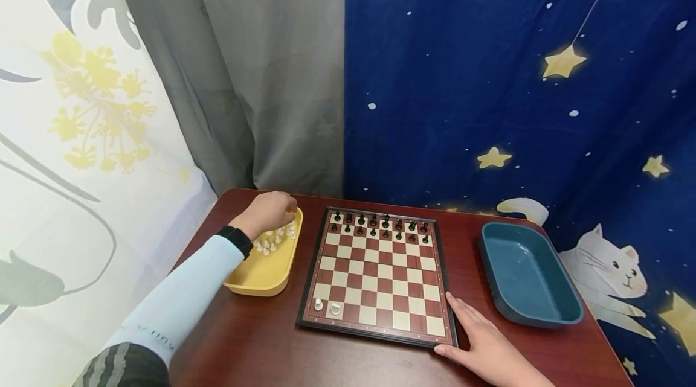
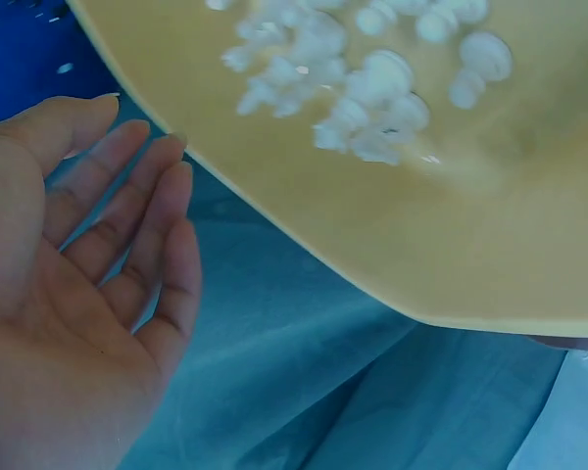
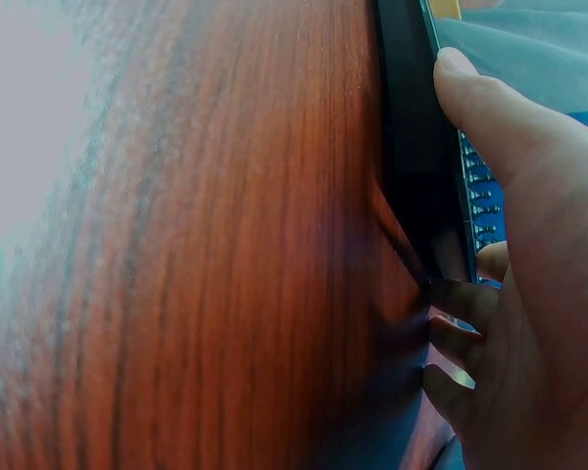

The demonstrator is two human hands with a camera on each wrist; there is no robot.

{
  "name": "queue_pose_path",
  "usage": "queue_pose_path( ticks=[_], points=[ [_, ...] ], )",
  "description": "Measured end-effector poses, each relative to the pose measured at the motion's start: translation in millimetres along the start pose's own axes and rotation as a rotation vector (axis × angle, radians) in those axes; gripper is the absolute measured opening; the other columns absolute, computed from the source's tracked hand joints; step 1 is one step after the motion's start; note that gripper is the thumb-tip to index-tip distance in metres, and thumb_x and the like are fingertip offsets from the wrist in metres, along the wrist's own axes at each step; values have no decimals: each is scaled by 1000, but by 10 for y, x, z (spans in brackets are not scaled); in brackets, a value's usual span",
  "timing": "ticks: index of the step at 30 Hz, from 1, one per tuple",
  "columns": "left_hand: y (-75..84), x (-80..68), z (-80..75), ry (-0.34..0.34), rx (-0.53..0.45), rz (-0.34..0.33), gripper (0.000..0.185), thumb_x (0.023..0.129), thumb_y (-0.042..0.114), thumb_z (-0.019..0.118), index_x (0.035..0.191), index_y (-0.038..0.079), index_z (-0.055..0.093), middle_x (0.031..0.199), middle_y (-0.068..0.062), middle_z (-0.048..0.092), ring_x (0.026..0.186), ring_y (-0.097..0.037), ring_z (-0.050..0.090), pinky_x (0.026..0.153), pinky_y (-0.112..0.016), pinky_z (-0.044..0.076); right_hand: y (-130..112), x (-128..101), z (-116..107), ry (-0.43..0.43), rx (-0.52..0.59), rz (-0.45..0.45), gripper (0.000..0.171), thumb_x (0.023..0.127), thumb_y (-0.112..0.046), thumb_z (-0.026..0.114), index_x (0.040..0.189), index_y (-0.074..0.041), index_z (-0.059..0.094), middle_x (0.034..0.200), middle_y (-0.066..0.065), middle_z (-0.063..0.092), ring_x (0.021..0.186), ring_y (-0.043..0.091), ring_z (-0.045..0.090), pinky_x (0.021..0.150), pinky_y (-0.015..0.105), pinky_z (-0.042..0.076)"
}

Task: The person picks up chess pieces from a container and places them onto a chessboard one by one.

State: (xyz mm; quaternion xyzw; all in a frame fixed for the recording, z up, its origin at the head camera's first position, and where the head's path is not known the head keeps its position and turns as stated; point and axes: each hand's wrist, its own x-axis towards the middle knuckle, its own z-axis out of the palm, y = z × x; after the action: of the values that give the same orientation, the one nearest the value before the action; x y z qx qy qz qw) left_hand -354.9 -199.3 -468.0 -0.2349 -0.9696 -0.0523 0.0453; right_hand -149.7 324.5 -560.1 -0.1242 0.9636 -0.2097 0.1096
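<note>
My left hand (image 1: 270, 213) hangs over the far end of a yellow tray (image 1: 261, 275). In the left wrist view its fingers are loosely bent, with nothing between them, beside the tray's rim. White chess pieces (image 2: 372, 103) lie heaped in the tray. My right hand (image 1: 484, 339) rests at the near right corner of a chessboard (image 1: 375, 281), thumb against the near edge and fingers along the right side. Two rows of black chess pieces (image 1: 386, 224) stand on the board's far side. A white pawn (image 1: 318, 304) and another white piece (image 1: 335, 309) stand at its near left corner.
A blue tray (image 1: 530, 284) stands on the right side of the reddish-brown table (image 1: 250, 339). Behind the table hang a grey curtain (image 1: 283, 73) and a dark blue curtain (image 1: 451, 73) with stars.
</note>
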Motion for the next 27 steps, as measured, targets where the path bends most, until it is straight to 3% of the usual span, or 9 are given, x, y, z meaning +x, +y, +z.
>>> queue_pose_path(
  ticks=[2,4,8,11,17,27],
  points=[
    [-25,52,37,-21,24,12,7,99,15,77,94,12,80,86,-1,70,78,-23,65,75,-42,56,3,1,8,0,-5,-2,128,82,-89,71,174,-9,33,169,25,45,153,47,46,114,67,46],
    [-51,103,77,-39,45,26,22,98,13,77,77,16,71,70,4,53,65,-17,48,63,-37,43,1,4,10,1,-7,-2,128,82,-89,71,174,-9,33,168,24,45,153,47,46,113,67,47],
    [-74,181,143,-69,79,41,46,97,11,79,63,20,49,64,5,26,60,-15,26,58,-35,26,-1,10,7,2,-9,-3,128,82,-89,71,174,-9,32,168,24,46,152,47,47,113,67,48],
    [-60,210,178,-101,94,30,45,97,12,80,63,20,52,63,5,30,60,-16,30,59,-35,30,4,6,8,5,-10,-2,128,82,-90,71,174,-9,33,168,24,46,152,47,47,113,67,47],
    [0,218,201,-129,128,24,20,97,13,84,81,13,72,70,1,56,67,-22,51,67,-39,47,0,9,5,5,-13,-1,128,82,-90,71,174,-9,33,168,25,46,152,47,47,113,67,47],
    [-3,197,242,-95,134,54,20,96,6,84,80,13,73,72,-1,54,68,-21,48,69,-37,44,-12,-11,-2,1,3,7,128,82,-89,72,174,-9,33,168,25,45,153,47,46,114,67,46]
  ],
)
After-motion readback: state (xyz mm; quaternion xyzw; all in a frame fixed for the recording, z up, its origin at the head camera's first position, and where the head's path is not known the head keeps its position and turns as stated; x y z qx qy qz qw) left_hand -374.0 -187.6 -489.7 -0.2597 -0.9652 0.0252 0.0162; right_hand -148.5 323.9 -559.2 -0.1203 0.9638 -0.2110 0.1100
